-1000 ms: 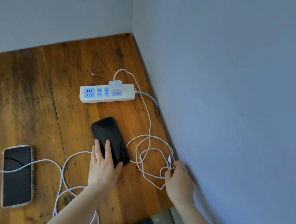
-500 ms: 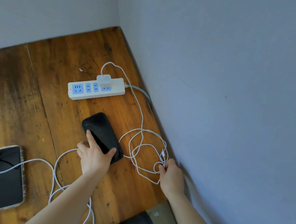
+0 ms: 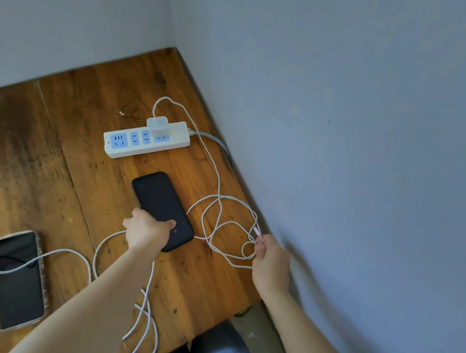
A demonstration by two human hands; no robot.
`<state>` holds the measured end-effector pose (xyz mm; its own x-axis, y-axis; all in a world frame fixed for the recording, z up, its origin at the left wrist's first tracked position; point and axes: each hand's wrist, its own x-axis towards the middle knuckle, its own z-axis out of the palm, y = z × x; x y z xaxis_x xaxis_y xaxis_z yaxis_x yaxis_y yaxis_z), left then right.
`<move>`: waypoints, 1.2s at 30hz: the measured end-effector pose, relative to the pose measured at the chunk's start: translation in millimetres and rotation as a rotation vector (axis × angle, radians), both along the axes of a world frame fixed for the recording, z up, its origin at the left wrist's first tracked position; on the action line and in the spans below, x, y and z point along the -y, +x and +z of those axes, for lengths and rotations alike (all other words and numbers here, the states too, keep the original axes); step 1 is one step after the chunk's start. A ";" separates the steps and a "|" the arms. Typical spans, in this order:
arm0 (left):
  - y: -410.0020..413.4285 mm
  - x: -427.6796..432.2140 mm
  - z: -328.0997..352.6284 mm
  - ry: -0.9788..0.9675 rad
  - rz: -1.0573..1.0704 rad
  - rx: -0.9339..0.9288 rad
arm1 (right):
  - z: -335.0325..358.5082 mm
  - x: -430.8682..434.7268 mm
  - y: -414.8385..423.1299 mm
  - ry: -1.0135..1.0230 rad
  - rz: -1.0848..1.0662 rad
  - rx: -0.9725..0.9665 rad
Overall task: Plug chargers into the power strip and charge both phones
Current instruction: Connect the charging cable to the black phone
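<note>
Clear-cased phone [image 3: 18, 279] lies near table's [image 3: 16, 148] left front edge, loose white cable [image 3: 67, 252] draped across it. Left hand [image 3: 146, 231] grips black phone [image 3: 161, 207] mid-table. Power strip [image 3: 146, 139] toward back corner, white charger [image 3: 157, 125] plugged in. Right hand [image 3: 272, 259] pinches charger cable's connector [image 3: 257, 231] by right edge.

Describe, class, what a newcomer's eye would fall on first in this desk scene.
First, the two hands: the left hand grips the black phone mid-desk, while the right hand pinches the tangled white charging cable by the wall. Behind them lies the white power strip with blue sockets, one white charger plugged in.
</note>
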<state>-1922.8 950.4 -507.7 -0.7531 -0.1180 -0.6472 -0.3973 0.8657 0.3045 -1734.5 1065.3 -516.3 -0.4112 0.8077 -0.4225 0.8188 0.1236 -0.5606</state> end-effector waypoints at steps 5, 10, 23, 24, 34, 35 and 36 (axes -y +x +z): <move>-2.9 20.7 24.7 0.245 0.113 0.091 | 37.2 14.2 -14.9 -0.189 -0.097 -0.124; -0.5 46.2 60.3 0.573 0.415 0.292 | 81.5 24.4 -21.3 -0.411 -0.148 -0.216; 21.2 102.4 150.6 1.005 0.557 0.526 | 190.3 91.4 -14.4 -0.329 0.139 -0.426; 22.2 103.3 154.8 1.021 0.559 0.528 | 194.8 94.7 -16.0 -0.311 0.174 -0.432; 27.8 96.1 178.7 1.034 0.552 0.513 | 207.3 99.6 -22.4 -0.215 0.195 -0.401; 27.8 96.9 178.6 1.032 0.555 0.516 | 206.0 100.5 -21.9 -0.219 0.181 -0.391; 28.2 97.9 177.8 1.032 0.555 0.521 | 204.5 101.7 -21.0 -0.221 0.174 -0.383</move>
